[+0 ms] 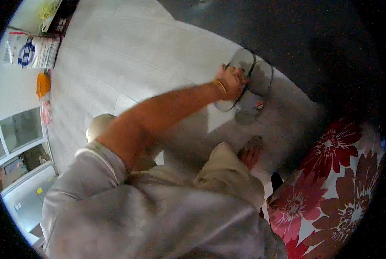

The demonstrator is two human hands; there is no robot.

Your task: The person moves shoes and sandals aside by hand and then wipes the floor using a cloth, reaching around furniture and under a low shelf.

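My left arm stretches out to the right over the floor, a yellow band at its wrist. My left hand (235, 82) is closed with curled fingers at a grey, dark-edged slipper (243, 59), which runs on under and below the hand. How the fingers grip it is partly hidden by the hand itself. Right beside it lies the second slipper (261, 80), its lower end in shadow. A small red and white spot (259, 105) shows near it, too blurred to name. My right hand does not show.
What looks like a bare foot (251, 153) rests below the slippers. A flowered red and brown cloth (326, 185) covers the lower right. A dark surface (305, 39) fills the upper right. Along the left stand a white printed bag (33, 49), an orange packet (42, 85) and a glass-fronted cabinet (20, 131).
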